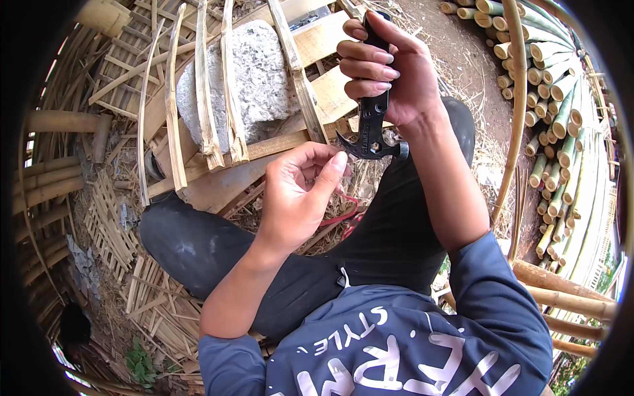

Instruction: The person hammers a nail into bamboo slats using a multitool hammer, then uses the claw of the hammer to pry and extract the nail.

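A black claw hammer (374,122) hangs head down from my right hand (396,69), whose fingers wrap round its handle. Its claw points left, toward my left hand (305,191). That hand is closed in a pinch just below and left of the claw; whatever lies between thumb and fingers is too small to make out. Beyond my left hand, split bamboo strips (232,99) lie across a wooden frame (257,146) and over a rough grey stone block (264,79).
Cut bamboo poles (561,125) are stacked at the right, behind an upright curved pole (518,119). Woven bamboo pieces (109,221) and scraps cover the ground at the left. A red strap (343,214) lies between my legs.
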